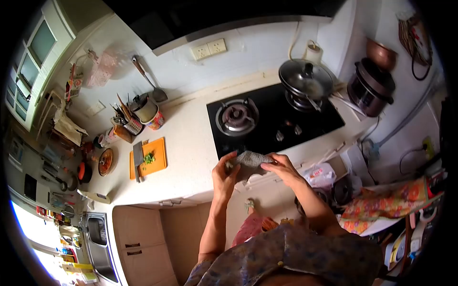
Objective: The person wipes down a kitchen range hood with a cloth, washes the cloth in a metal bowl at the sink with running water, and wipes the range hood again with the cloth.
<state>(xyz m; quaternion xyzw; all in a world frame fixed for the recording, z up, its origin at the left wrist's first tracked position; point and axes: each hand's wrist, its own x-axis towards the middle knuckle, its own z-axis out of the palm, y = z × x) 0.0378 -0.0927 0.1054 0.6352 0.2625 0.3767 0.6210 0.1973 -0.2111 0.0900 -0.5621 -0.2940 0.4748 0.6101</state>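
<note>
A grey cloth [252, 161] is stretched between my two hands, in front of the stove's near edge. My left hand [225, 174] pinches its left end, and my right hand [282, 168] grips its right end. Just beyond the cloth lies the black gas stove [262, 136]. Its left burner [237, 117] is bare. On the right burner sits a wok [305, 81] under a glass lid, with a handle pointing toward the right.
An orange cutting board [155, 168] with a cleaver [138, 159] and chopped greens [149, 158] lies left on the counter. Behind stand a utensil holder [133, 126] and pots. A rice cooker [369, 88] is at right; a sink [102, 257] is lower left.
</note>
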